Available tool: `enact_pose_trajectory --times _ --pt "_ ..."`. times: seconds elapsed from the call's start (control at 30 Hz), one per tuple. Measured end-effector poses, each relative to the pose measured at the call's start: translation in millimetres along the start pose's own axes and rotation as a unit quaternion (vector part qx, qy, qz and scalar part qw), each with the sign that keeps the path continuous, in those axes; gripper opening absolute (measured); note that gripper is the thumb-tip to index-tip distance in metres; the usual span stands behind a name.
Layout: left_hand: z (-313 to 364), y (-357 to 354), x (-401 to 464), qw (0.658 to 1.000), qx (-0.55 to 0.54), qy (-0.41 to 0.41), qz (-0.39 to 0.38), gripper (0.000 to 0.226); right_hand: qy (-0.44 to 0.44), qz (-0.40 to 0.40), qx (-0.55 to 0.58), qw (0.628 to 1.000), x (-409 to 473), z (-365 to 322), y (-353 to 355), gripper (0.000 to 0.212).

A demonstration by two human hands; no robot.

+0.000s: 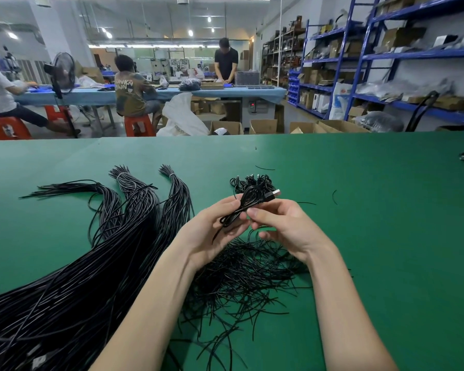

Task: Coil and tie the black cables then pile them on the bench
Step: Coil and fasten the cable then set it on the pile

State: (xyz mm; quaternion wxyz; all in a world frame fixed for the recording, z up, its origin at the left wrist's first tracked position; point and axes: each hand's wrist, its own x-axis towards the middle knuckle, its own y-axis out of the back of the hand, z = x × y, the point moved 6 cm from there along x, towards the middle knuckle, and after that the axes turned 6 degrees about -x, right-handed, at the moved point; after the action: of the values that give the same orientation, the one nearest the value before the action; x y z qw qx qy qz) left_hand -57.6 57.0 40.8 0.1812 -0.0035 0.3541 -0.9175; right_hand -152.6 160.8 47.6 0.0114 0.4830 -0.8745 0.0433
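Above the green surface [359, 210], both hands hold one coiled black cable [248, 202]; the left hand [214, 226] grips its lower loops, the right hand [276, 223] pinches it beside the USB plug [273, 194]; tied coils [252, 182] lie just behind; loose cable bundles [113, 236] spread left; short black ties [247, 277] lie beneath the wrists.

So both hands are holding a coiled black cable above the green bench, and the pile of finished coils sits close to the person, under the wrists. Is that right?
Not quite. The left hand and right hand do hold the coiled black cable above the green bench, but the head view shows the pile of finished coils beyond the hands, farther from the person. Under the wrists lie loose black ties.
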Motion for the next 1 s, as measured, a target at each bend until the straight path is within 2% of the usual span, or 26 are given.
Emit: enact_pose_trajectory --times 0.1,0.23,0.37,0.47,0.57,0.6,0.67,0.77,0.87,0.93,1.0 --pt "0.3 -1.1 -0.4 1.0 0.013 -0.007 -0.014 0.009 -0.002 0.004 0.0 1.0 -1.3 -1.1 1.7 0.016" --pt "1.6 -1.5 -3.4 0.998 0.042 0.009 -0.035 0.012 0.02 -0.003 -0.038 0.999 -4.1 -3.2 3.8 0.021" --pt "1.2 -7.5 -10.4 0.988 0.103 0.059 -0.096 0.006 0.053 -0.053 -0.085 0.994 -12.5 -9.7 5.1 0.015" --pt "-0.8 -12.5 -18.7 0.967 0.162 0.091 -0.176 0.024 0.062 -0.13 -0.14 0.98 -22.0 -15.0 0.6 0.006" --pt "-1.2 -13.2 -25.8 0.942 0.235 0.082 -0.226 0.014 0.034 -0.175 -0.211 0.961 -23.8 -11.9 0.1 0.03" --pt "-0.5 -13.4 -28.2 0.929 0.277 0.075 -0.235 0.007 0.017 -0.195 -0.239 0.951 -24.7 -9.7 -1.3 0.028" --pt "1.1 -12.7 -30.8 0.89 0.381 0.064 -0.241 0.016 -0.014 -0.219 -0.284 0.933 -25.2 -3.9 -2.9 0.016" --pt "5.6 -14.5 -28.7 0.821 0.53 0.045 -0.205 0.011 -0.044 -0.187 -0.351 0.916 -21.3 -1.3 -2.1 0.003" --pt "11.9 -15.5 -20.4 0.746 0.654 -0.026 -0.119 0.009 -0.041 -0.114 -0.475 0.872 -12.2 -8.9 -3.4 0.006" --pt "18.0 -16.5 -18.8 0.72 0.688 -0.077 -0.051 0.01 -0.024 -0.039 -0.537 0.842 -5.3 -18.3 -5.9 0.013" --pt "24.2 -17.7 -18.4 0.717 0.687 -0.118 0.001 0.01 -0.009 0.023 -0.58 0.814 -1.4 -25.1 -11.5 0.016"
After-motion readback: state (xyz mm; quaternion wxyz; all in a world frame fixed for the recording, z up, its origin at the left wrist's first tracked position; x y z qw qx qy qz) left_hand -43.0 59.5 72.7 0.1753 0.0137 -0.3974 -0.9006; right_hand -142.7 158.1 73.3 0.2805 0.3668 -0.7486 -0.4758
